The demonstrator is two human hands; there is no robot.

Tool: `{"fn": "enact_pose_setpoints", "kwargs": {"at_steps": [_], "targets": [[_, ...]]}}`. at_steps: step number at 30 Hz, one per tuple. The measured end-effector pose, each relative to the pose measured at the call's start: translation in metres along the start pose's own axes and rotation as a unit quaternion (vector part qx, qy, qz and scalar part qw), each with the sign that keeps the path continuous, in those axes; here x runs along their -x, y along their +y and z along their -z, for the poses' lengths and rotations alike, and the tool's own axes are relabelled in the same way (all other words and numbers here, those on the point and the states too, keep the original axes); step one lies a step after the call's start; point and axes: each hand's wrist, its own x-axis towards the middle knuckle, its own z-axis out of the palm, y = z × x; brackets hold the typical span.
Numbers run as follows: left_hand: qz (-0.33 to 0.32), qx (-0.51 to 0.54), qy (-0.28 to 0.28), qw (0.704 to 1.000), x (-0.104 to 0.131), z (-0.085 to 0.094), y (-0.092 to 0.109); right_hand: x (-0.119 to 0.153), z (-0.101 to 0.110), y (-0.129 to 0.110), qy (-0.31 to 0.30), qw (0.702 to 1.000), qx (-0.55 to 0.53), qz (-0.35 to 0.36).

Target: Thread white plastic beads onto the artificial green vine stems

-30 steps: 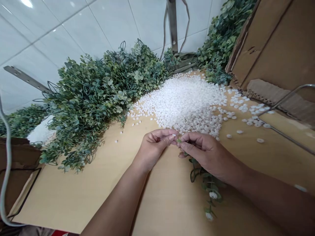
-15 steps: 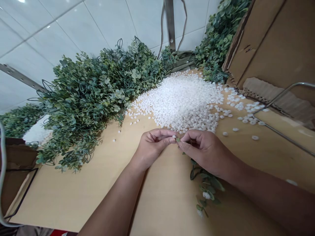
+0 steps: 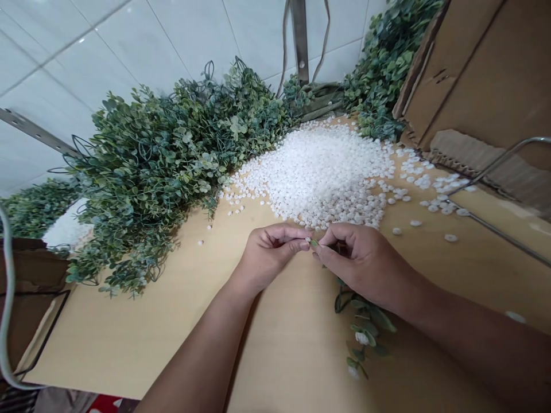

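Fingertips meet beyond the table's (image 3: 129, 344) near edge, elbow room beside.

The left hand (image 3: 264, 258) and right hand (image 3: 365, 261) are bare, with smooth backs and bent fingers (image 3: 286, 231). Both arms (image 3: 204, 338) are bare too (as much as shows), thin at the wrists and wider further up.

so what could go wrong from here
The small white piece pinched in the left hand's fingertips could slip and get lost in the white heap just beyond. The leafy sprig trailing under the right hand might get pressed or bent. The right forearm may brush the loose white piece beside it.
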Motion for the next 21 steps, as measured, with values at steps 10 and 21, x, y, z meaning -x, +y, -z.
{"fn": "enact_pose_setpoints", "kwargs": {"at_steps": [10,21], "targets": [[0.005,0.019,0.011,1.0,-0.001,-0.0001,-0.003,-0.0038,0.0002,0.0046,0.008,1.0,0.016,-0.012],[0.005,0.024,0.009,1.0,0.0017,-0.0029,-0.0025,-0.0017,-0.0001,0.0023,0.043,0.998,0.052,-0.003]]}}
